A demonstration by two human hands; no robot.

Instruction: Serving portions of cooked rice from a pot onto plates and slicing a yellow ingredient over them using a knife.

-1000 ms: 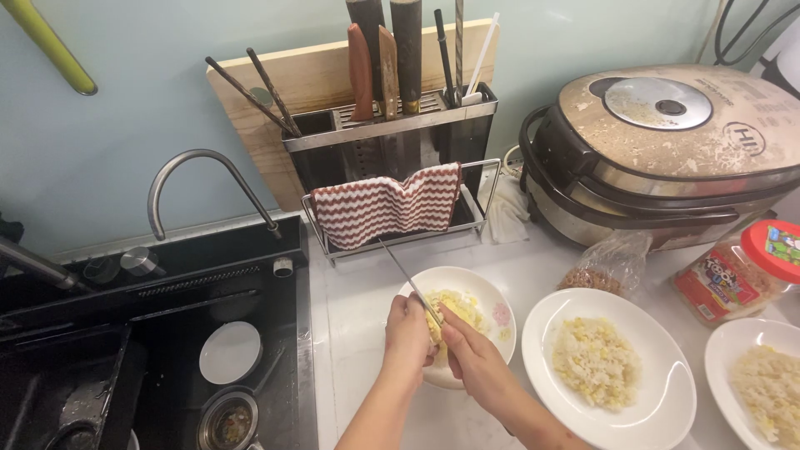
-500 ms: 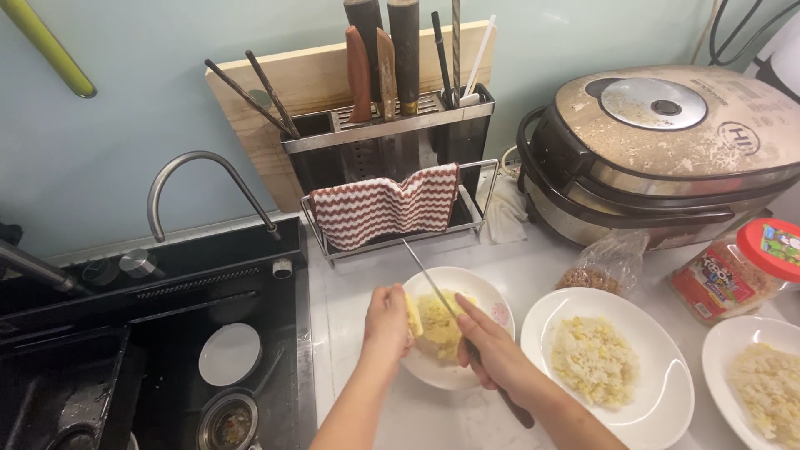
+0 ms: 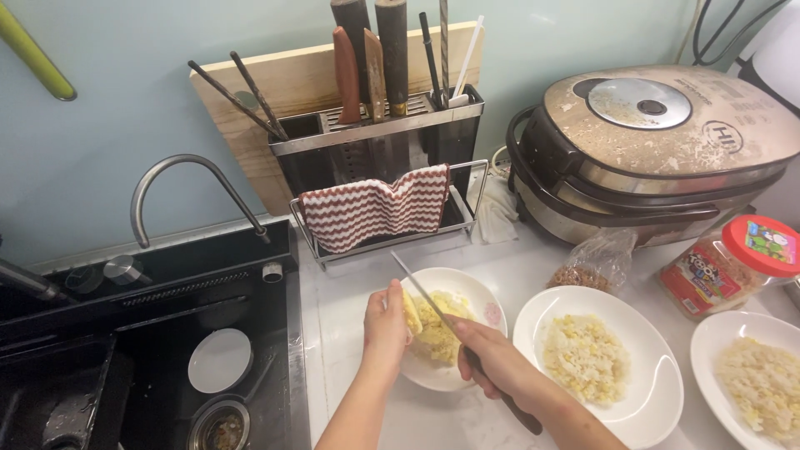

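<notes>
Mid-cutting at lower centre: left hand [image 3: 385,323] pinching yellow food [image 3: 433,329] over white plate [image 3: 475,292], right hand [image 3: 492,362] fingers wrapped round knife [image 3: 425,296]; two plates already filled.

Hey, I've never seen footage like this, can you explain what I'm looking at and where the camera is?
The camera sits on a person's head and looks down at their own bare hands over a kitchen counter. The left hand steadies a yellow piece of food over a white plate. The right hand holds a knife, blade laid against that food. Further right are two more plates of rice, a red-lidded jar and a rice cooker. A black sink lies left, a knife rack behind.
</notes>
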